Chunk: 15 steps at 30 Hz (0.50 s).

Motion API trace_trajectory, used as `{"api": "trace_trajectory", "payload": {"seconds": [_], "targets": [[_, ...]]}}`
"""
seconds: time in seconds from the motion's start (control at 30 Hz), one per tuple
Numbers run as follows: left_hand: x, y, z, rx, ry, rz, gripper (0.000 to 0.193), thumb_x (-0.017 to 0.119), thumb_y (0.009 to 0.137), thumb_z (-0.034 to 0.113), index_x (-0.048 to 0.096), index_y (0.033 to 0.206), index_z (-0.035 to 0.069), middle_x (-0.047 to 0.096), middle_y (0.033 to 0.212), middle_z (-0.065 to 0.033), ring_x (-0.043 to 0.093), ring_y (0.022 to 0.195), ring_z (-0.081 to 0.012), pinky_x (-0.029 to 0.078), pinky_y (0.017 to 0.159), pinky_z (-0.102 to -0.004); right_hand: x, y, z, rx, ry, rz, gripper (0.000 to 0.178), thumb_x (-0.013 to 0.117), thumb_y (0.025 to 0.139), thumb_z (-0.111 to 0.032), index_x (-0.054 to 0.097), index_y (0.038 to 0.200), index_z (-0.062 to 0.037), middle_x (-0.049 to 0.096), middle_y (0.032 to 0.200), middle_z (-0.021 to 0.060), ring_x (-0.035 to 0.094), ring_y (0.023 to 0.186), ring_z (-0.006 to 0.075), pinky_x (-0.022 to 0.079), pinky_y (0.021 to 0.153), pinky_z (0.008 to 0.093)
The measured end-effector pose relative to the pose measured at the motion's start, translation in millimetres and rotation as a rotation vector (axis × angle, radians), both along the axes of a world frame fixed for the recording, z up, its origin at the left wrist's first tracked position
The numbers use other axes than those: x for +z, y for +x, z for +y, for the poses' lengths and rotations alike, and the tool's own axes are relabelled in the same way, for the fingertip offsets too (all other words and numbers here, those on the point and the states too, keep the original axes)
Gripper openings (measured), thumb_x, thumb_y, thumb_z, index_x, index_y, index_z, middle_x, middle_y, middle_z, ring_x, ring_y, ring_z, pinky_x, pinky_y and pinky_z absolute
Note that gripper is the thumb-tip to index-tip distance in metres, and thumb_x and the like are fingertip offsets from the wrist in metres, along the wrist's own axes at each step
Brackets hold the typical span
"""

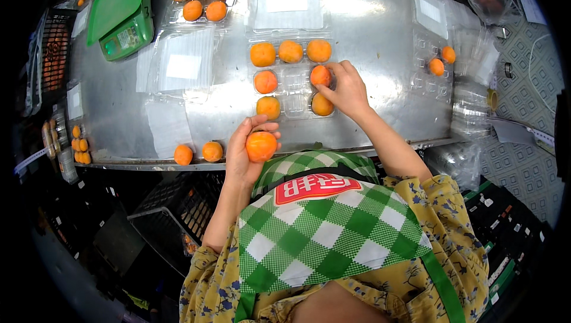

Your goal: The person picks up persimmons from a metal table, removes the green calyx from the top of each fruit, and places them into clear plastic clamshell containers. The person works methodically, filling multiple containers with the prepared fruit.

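right hand [348,89] is gripping a fruit [320,75] at the right of the clear tray [295,106]!
left hand [239,153] is cradling another fruit [262,146] near the checked apron [324,234], six more fruits [290,51] are sitting in the tray, two loose fruits [212,151] are lying by the metal table's near edge.

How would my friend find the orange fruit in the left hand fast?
On the big metal table, find the edge by the green checked apron. There, right of two loose fruits, the left hand holds one orange fruit. Its neighbours rest on the table or in the clear tray; only this one fills a cupped hand.
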<state>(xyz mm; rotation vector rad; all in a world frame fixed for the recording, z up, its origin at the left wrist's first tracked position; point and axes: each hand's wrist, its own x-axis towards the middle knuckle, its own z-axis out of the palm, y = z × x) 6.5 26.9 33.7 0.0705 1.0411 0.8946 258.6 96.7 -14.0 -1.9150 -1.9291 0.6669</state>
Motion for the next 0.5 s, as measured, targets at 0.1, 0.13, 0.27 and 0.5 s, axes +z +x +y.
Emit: {"api": "trace_trajectory", "payload": {"seconds": [0.1,0.13,0.27,0.5], "targets": [[-2,0,-1,0.006,0.006,-0.014,0.040,0.043,0.097,0.037,0.055,0.113,0.002,0.065,0.099,-0.0138,0.064,0.085,-0.0246,0.054,0.072,-0.0395,-2,-5,1,-0.004,0.011,-0.065,0.040,0.074,0.070,-0.025,0.061,0.102,-0.0053,0.056,0.094,0.0099,0.056,0.092,0.0281,0.049,0.076,0.0388],[-4,-1,-2,0.010,0.008,-0.017,0.040,0.043,0.097,0.037,0.055,0.113,0.002,0.065,0.099,-0.0138,0.064,0.085,-0.0246,0.055,0.072,-0.0396,-4,-7,0,-0.005,0.028,-0.076,0.040,0.074,0.071,-0.026,0.061,0.103,-0.0056,0.056,0.094,0.0096,0.056,0.090,0.0276,0.049,0.075,0.0385],[-6,-2,-3,0.016,0.012,-0.015,0.039,0.043,0.097,0.036,0.056,0.113,0.002,0.065,0.098,-0.0138,0.064,0.085,-0.0247,0.055,0.071,-0.0395,-6,-11,1,-0.017,0.022,-0.088,0.041,0.074,0.071,-0.026,0.060,0.104,-0.0060,0.055,0.094,0.0093,0.056,0.090,0.0271,0.049,0.074,0.0383],[-5,-2,-2,0.021,0.018,-0.013,0.037,0.045,0.097,0.033,0.056,0.112,0.002,0.065,0.098,-0.0140,0.064,0.086,-0.0247,0.055,0.071,-0.0395,-7,-20,2,-0.024,0.060,-0.090,0.043,0.077,0.068,-0.023,0.055,0.100,-0.0058,0.056,0.095,0.0086,0.056,0.091,0.0274,0.048,0.075,0.0390]]}}
